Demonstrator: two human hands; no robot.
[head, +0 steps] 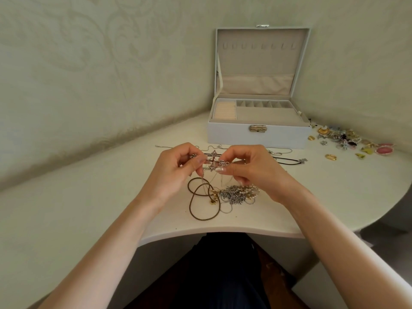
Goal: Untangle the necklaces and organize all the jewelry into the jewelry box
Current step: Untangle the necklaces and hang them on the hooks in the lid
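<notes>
My left hand and my right hand are raised over the table, and both pinch a silver necklace with ornate pendants between their fingertips. Thin chains hang from it down to a tangled heap of silver and pearl necklaces on the table. A brown cord necklace with a gold clasp lies looped beside the heap. The white jewelry box stands open behind, its grey compartments holding nothing that I can see.
Loose earrings, rings and brooches are scattered right of the box. A black cord necklace and thin silver chains lie between my hands and the box. The white table has a curved front edge, and wallpapered walls close in behind.
</notes>
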